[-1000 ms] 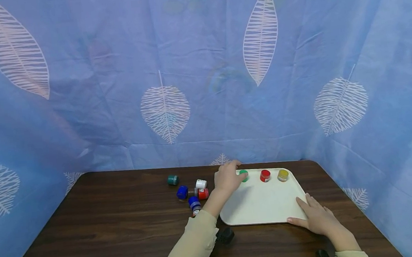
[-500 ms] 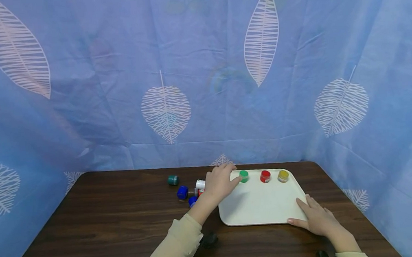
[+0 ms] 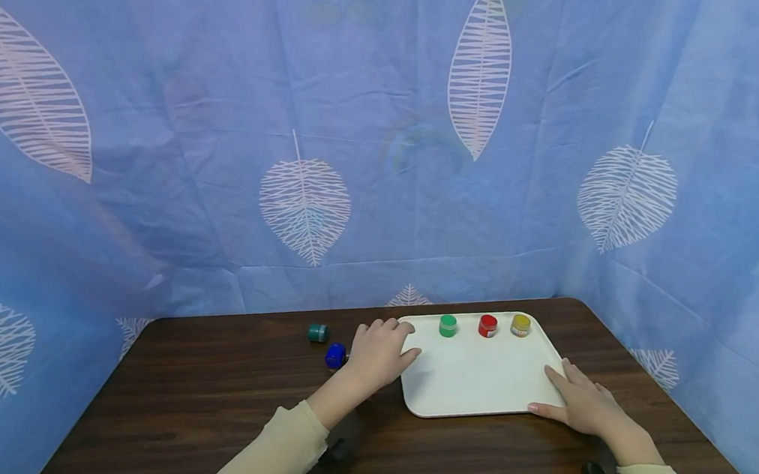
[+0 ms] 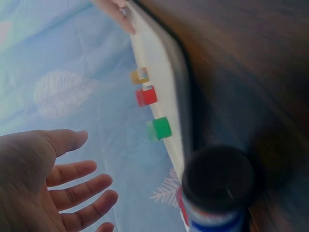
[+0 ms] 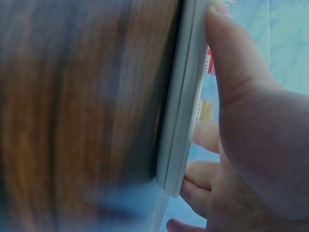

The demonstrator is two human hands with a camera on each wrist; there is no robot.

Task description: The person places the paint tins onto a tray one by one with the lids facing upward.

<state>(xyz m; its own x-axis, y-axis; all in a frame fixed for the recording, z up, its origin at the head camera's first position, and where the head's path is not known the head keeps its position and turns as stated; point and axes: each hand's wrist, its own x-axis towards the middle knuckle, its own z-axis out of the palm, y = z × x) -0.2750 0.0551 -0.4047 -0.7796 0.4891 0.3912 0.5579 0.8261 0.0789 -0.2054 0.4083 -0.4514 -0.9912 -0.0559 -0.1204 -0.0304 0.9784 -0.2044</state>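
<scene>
My left hand (image 3: 379, 354) hovers at the left end of a white tray (image 3: 473, 379), its fingers spread and holding nothing. The left wrist view shows the same hand (image 4: 77, 188) with an empty palm. Along the tray's far side stand a green paint jar (image 3: 448, 326), a red paint jar (image 3: 487, 325) and a yellow paint jar (image 3: 520, 325). My right hand (image 3: 586, 399) rests at the tray's near right corner, thumb along the front rim and fingers over the right edge. In the right wrist view, that thumb (image 5: 241, 58) lies against the rim.
Left of the tray, a teal jar (image 3: 318, 333) and a blue jar (image 3: 336, 356) lie on the dark wooden table (image 3: 165, 421). More jars there are hidden behind my left hand and forearm. A blurred black-ended jar (image 4: 218, 179) looms close in the left wrist view. A blue leaf-print cloth (image 3: 375, 192) hangs behind.
My left hand has come away from the green jar and moved left toward the loose jars, leaving the green jar standing on the tray. My right hand stays at the corner.
</scene>
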